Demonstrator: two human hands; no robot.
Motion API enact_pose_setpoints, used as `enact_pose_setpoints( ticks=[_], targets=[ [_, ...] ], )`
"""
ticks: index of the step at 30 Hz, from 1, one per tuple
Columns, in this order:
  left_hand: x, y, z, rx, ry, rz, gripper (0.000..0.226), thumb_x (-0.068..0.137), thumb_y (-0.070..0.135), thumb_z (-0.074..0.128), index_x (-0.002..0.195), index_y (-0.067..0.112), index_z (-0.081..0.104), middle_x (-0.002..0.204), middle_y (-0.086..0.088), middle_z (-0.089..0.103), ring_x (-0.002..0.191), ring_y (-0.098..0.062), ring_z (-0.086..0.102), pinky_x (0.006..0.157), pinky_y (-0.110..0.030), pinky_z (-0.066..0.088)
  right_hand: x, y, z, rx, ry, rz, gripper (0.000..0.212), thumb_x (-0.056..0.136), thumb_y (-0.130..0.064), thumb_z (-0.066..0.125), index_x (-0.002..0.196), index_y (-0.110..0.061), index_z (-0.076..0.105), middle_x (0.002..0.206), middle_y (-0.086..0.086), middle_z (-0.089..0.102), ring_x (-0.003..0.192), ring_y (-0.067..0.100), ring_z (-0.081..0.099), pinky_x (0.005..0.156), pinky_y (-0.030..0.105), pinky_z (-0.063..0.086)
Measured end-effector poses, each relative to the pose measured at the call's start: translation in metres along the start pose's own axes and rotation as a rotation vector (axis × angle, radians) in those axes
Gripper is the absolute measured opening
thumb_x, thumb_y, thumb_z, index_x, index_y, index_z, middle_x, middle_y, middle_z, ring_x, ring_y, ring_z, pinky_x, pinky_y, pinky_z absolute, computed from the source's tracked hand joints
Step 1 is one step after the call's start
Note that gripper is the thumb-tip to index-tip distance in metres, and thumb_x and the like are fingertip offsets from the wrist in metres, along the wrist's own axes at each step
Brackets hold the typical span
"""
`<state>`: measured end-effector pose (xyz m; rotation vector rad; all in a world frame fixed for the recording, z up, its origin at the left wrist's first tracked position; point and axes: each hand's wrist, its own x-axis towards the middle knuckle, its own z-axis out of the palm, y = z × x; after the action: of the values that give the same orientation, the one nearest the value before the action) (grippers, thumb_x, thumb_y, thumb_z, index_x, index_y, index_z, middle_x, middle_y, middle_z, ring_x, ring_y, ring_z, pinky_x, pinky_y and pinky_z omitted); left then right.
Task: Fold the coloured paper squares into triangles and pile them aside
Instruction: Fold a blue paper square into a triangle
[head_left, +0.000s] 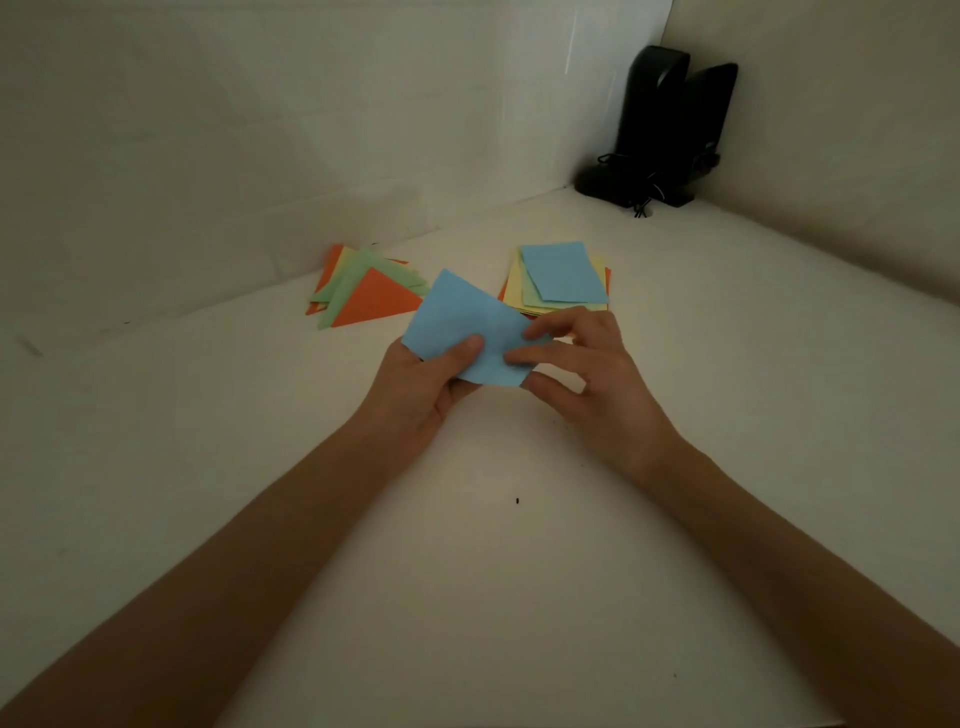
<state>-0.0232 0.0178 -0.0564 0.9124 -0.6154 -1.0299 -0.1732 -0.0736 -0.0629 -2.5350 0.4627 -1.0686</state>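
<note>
Pinching the blue square from both sides, the two hands hold it just above the desk.

Left hand: the thumb lies on the upper face near the left corner and the fingers sit underneath, out of sight. The grip is closed on the sheet.

Right hand: the fingertips rest on the upper face near the right edge and the thumb sits by the near corner. The grip is likewise closed on the sheet, and looks light.

The sheet is unfolded and slightly bowed, with one corner pointing away from the person.

Handling: the paper is judged thin, very light and limp. It should take a sharp crease readily, and a stray crease would likely not come out. Take hold at two opposite corners, bring them together, then press along the diagonal. Avoid squeezing the middle of the sheet.

The stack of squares, blue on top, lies just beyond the right hand. The pile of triangles, orange uppermost, lies to the left, near the wall. A black device stands well apart in the far corner.
</note>
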Motion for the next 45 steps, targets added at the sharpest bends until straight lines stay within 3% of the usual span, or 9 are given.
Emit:
enact_pose_setpoints(
  ticks=[3,6,9,12,19,25,29,36,45],
  targets=[
    [-0.002,-0.001,0.002,0.049,0.004,-0.026,0.022,0.089,-0.006,0.051,0.104,0.007,0.060,0.092,-0.001,0.073,0.084,-0.014,0.070,0.069,-0.023,0.056,0.001,-0.006,-0.006,0.241,-0.058,0.301,0.011,0.081,-0.025,0.071,0.079,-0.035,0.067,0.110,-0.015,0.049,0.106,-0.007,0.040,0.094,0.004,0.026],
    [-0.005,-0.003,0.004,0.152,-0.031,-0.023,0.021,0.088,-0.006,0.053,0.102,0.009,0.060,0.095,-0.001,0.069,0.082,-0.011,0.069,0.068,-0.022,0.056,0.003,-0.006,-0.009,0.435,-0.035,0.469,0.021,0.081,-0.016,0.070,0.065,-0.027,0.063,0.109,-0.010,0.056,0.105,-0.001,0.052,0.088,0.010,0.037],
    [-0.007,-0.002,0.002,0.205,-0.142,-0.041,0.026,0.085,-0.005,0.053,0.102,0.013,0.060,0.091,0.006,0.072,0.088,-0.010,0.069,0.071,-0.021,0.055,0.003,-0.010,-0.009,0.613,0.004,0.522,0.022,0.084,-0.008,0.066,0.064,-0.015,0.061,0.092,-0.008,0.067,0.084,0.004,0.060,0.072,0.014,0.046],
    [-0.008,0.004,0.001,0.136,-0.236,-0.125,0.031,0.078,-0.001,0.053,0.106,0.012,0.057,0.091,0.006,0.074,0.089,-0.010,0.069,0.072,-0.020,0.055,0.002,-0.014,-0.009,0.670,0.020,0.508,0.019,0.086,-0.006,0.064,0.069,-0.013,0.063,0.075,-0.019,0.065,0.063,0.001,0.057,0.059,0.018,0.047],
    [-0.005,0.009,-0.008,0.138,-0.275,-0.248,0.046,0.070,-0.007,0.070,0.111,0.009,0.056,0.092,0.003,0.073,0.088,-0.011,0.069,0.065,-0.021,0.055,0.000,-0.015,-0.007,0.617,0.008,0.443,0.016,0.084,-0.004,0.065,0.072,-0.013,0.066,0.083,-0.005,0.064,0.064,0.004,0.056,0.057,0.017,0.045],
    [-0.002,0.017,-0.007,0.080,-0.202,-0.308,0.025,0.089,-0.004,0.047,0.107,0.008,0.059,0.101,-0.006,0.067,0.085,-0.011,0.068,0.068,-0.024,0.057,0.001,-0.013,-0.011,0.621,0.060,0.439,0.010,0.083,-0.001,0.066,0.076,-0.009,0.066,0.085,-0.001,0.063,0.062,0.006,0.053,0.058,0.020,0.047],
    [-0.006,0.019,-0.006,0.365,-0.160,-0.124,0.026,0.078,0.032,0.069,0.098,0.016,0.067,0.091,-0.002,0.070,0.083,-0.014,0.065,0.071,-0.029,0.052,-0.002,-0.011,-0.012,0.593,0.036,0.428,0.018,0.082,0.000,0.068,0.070,-0.014,0.064,0.085,-0.003,0.062,0.073,0.004,0.056,0.068,0.019,0.046],
    [-0.011,0.016,-0.003,0.621,-0.107,0.063,0.023,0.076,0.006,0.074,0.093,0.019,0.064,0.084,0.004,0.068,0.071,-0.003,0.064,0.060,-0.017,0.051,-0.005,-0.013,-0.008,0.466,-0.023,0.324,0.020,0.082,-0.012,0.067,0.069,-0.025,0.060,0.083,-0.018,0.063,0.082,0.006,0.059,0.076,0.020,0.046],
    [-0.013,0.016,-0.002,0.805,-0.195,0.216,0.025,0.081,0.010,0.070,0.093,0.031,0.062,0.092,0.016,0.063,0.082,0.006,0.061,0.063,-0.011,0.048,-0.006,-0.015,-0.009,0.440,-0.038,0.327,0.021,0.084,-0.008,0.066,0.069,-0.022,0.059,0.083,-0.010,0.062,0.080,0.005,0.058,0.073,0.019,0.046]
  ],
)
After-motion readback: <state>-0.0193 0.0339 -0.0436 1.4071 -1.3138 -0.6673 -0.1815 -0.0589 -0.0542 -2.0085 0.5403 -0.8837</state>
